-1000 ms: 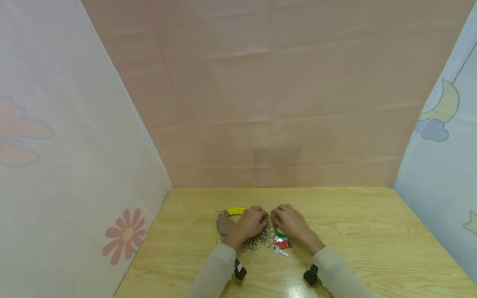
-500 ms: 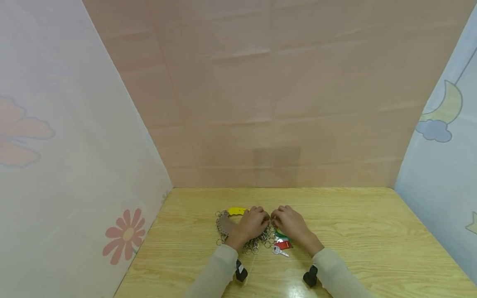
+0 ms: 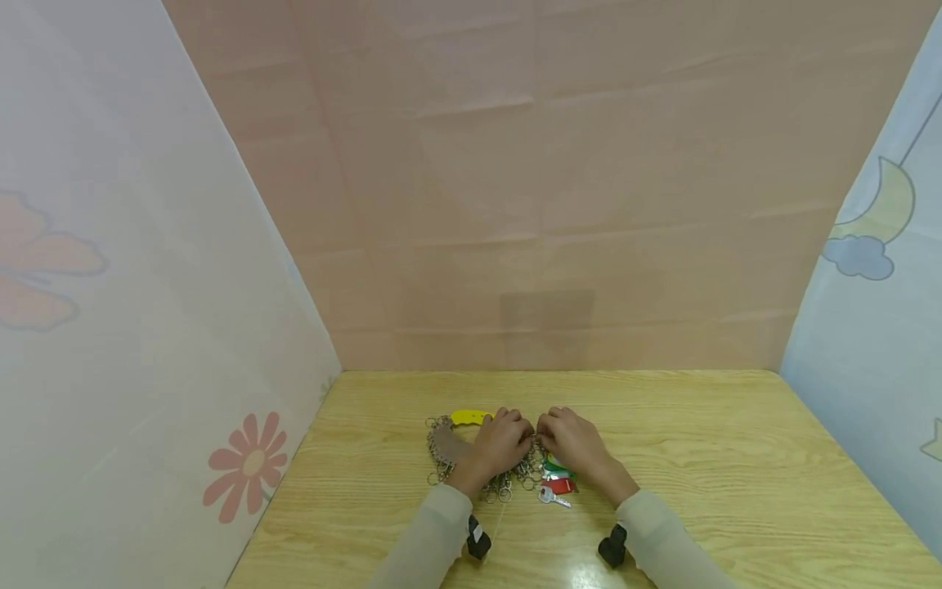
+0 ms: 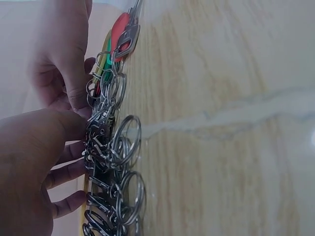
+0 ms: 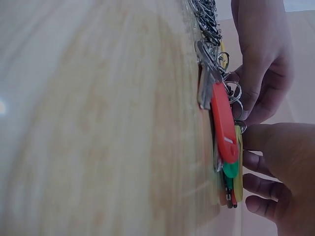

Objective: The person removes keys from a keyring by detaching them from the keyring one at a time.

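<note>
On the table lies a curved grey key holder [image 3: 447,446] with a yellow grip [image 3: 471,417] and several metal clips and rings [image 4: 130,196] along its edge. My left hand [image 3: 500,442] is over its right part, thumb and finger pinching a split ring [image 5: 239,109]. Close by on the right, my right hand [image 3: 576,443] pinches a small ring at the tagged keys. Beneath it are a red key tag [image 5: 224,123], a green tag [image 5: 230,169], a yellow tag [image 5: 238,182] and a silver key [image 3: 553,496]. Fingers partly hide the contact points.
The wood-grain table [image 3: 699,483] extends around the hands. A pinkish-brown sheet [image 3: 441,204] stands behind it, and patterned white panels [image 3: 184,286] flank both sides. Black wrist cameras [image 3: 478,540] sit under the cuffs.
Both hands stay almost in place, their fingertips shifting slightly over the rings. The key holder and tags have barely moved.
</note>
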